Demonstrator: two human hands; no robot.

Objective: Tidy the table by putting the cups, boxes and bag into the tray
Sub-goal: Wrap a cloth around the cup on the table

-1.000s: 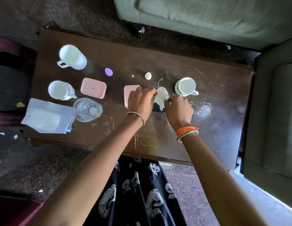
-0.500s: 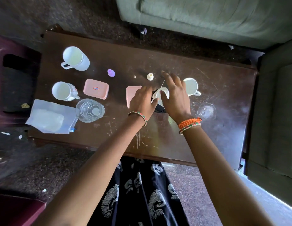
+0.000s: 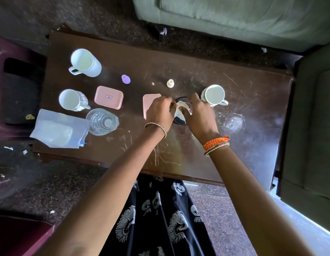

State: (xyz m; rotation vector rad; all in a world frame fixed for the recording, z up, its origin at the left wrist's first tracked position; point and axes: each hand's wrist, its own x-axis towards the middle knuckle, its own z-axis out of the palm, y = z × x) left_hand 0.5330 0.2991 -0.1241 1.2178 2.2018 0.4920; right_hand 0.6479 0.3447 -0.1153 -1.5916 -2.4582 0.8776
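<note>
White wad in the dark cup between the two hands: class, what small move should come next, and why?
Probably press the white wad fully down into the dark cup and let go. Both the left hand and right hand pinch it at the rim, and part of it stands above the cup. The mugs, pink boxes and bag lie untouched on the table; no tray is in view.

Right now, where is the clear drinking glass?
Head view, left side of the table: the clear glass stands beside the plastic bag, just below the pink box.
</note>
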